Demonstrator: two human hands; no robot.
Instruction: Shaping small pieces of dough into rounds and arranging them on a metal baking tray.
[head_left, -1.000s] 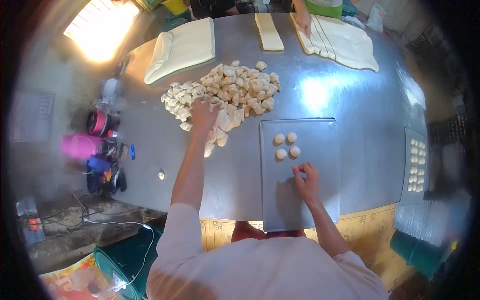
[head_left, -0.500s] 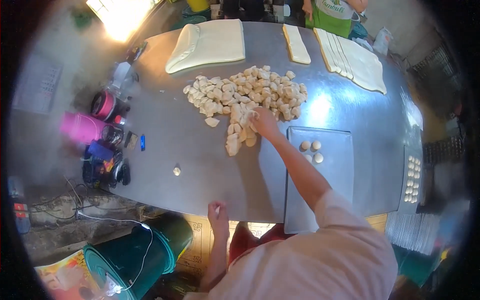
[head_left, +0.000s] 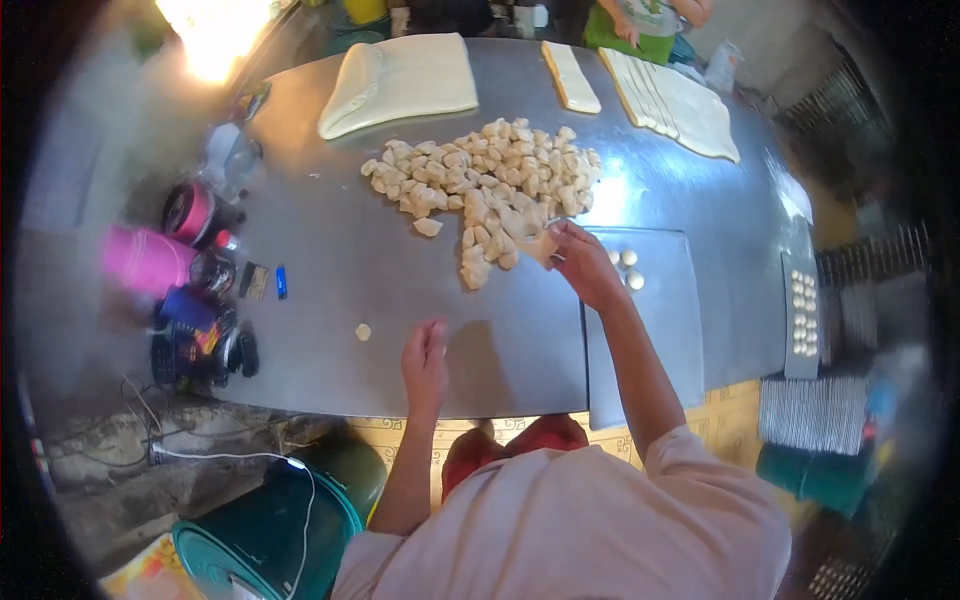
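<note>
A heap of cut dough pieces [head_left: 480,160] lies in the middle of the metal table [head_left: 330,240], with a tail running toward me. At the heap's near right edge my right hand [head_left: 585,265] is closed on a pale, flat piece of dough [head_left: 541,248]; the fingers partly cover it. My left hand [head_left: 427,360] hovers over the near table edge, fingers stretched upward and slightly blurred, with nothing visible in it. One small dough piece [head_left: 363,332] lies alone left of that hand. Under my right forearm is a metal tray [head_left: 650,340] with several round dough balls [head_left: 630,270].
Along the far edge lie a folded dough sheet [head_left: 405,85], a dough strip [head_left: 572,78] and a sliced dough slab [head_left: 680,105]. A smaller tray [head_left: 802,350] of dough balls sits far right. Pink containers [head_left: 150,260] and a blue lighter [head_left: 281,282] are left. Another person [head_left: 645,20] stands opposite.
My right hand has drawn back from the heap to the right, with a pale piece of dough in it. My left hand has risen over the table edge, its fingers straightened.
</note>
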